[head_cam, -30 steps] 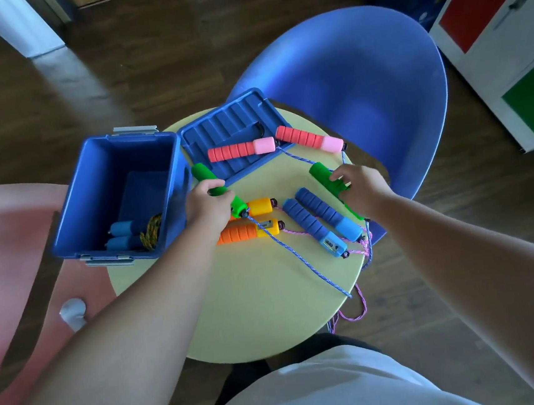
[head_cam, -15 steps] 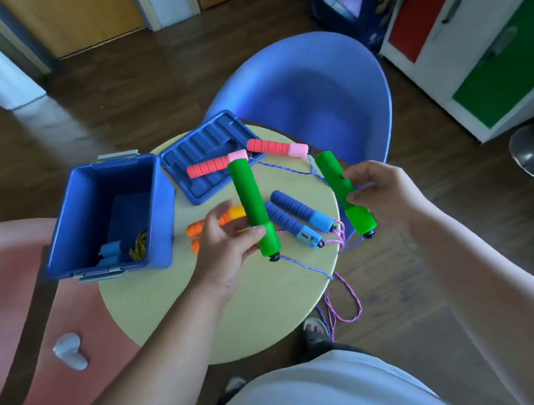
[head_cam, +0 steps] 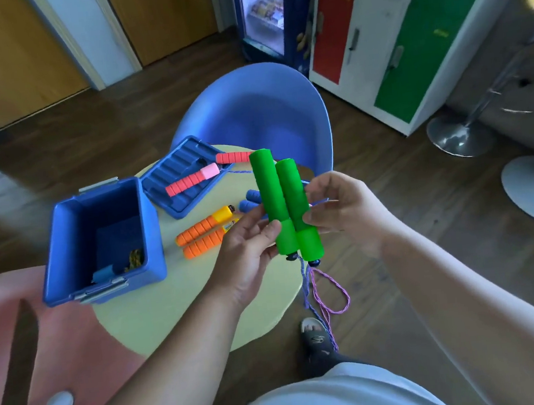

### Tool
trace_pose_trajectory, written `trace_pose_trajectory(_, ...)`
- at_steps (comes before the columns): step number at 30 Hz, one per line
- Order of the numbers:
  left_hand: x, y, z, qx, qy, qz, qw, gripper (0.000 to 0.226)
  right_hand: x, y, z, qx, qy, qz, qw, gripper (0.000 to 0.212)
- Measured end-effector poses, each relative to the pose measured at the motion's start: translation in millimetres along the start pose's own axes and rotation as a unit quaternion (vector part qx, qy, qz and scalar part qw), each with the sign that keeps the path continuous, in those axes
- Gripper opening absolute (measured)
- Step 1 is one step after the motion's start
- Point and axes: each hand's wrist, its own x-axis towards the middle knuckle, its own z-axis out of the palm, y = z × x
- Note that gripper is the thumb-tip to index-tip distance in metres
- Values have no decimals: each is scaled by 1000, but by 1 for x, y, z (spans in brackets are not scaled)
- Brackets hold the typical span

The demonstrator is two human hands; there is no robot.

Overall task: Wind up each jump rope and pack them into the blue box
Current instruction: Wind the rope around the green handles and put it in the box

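Two green jump-rope handles (head_cam: 280,201) stand side by side, upright, above the round table (head_cam: 158,304). My left hand (head_cam: 247,250) holds them from the left with thumb and fingers. My right hand (head_cam: 341,208) pinches them from the right. Their purple-blue rope (head_cam: 325,294) hangs off the table edge toward the floor. The open blue box (head_cam: 99,238) sits at the table's left with a wound rope inside. Orange handles (head_cam: 203,233) lie beside it, pink handles (head_cam: 191,180) on the box lid (head_cam: 178,175), and blue handles (head_cam: 249,200) behind the green ones.
A blue chair (head_cam: 257,112) stands behind the table. A pink seat (head_cam: 60,336) is at the left. My foot in a sandal (head_cam: 314,335) rests on the wooden floor by the hanging rope. Coloured cabinets (head_cam: 405,25) and metal stool bases (head_cam: 461,134) are at the right.
Both hands lifted the green handles off the table and brought them together upright. The rope now dangles below them. The view tilted upward.
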Motion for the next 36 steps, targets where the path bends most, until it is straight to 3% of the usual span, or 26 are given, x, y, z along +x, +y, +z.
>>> trace_pose_trajectory(3, -16, 5, 3, 73, 12, 22, 997, 29, -20, 3, 14, 36, 35, -16, 999, 31)
trace_pose_trajectory(6, -29, 8, 5, 157, 22, 37, 987, 41, -36, 2, 28, 63, 62, -25, 996, 31)
trace_pose_trajectory(8, -38, 8, 7, 189, 11, 39, 981, 34, -42, 1, 37, 58, 80, -30, 995, 30)
trace_pose_trajectory(9, -41, 9, 7, 192, -2, 41, 981, 26, -43, 1, 40, 50, 91, -35, 994, 30)
trace_pose_trajectory(21, -57, 21, -11, 183, -25, 49, 982, 34, -44, -6, 66, 41, 137, -79, 987, 25)
trace_pose_trajectory(26, -58, 32, -23, 223, -42, 29, 973, 31, -38, -15, 70, 31, 106, -74, 991, 49)
trace_pose_trajectory(29, -61, 40, -32, 277, -94, -7, 956, 28, -28, -25, 59, -47, 58, -91, 993, 64)
trace_pose_trajectory(33, -63, 52, -40, 319, -128, -50, 938, 27, -15, -36, 45, -145, -48, -68, 986, 42)
trace_pose_trajectory(36, -63, 62, -53, 331, -130, -67, 932, 36, -13, -35, 44, -99, -79, -41, 991, 33)
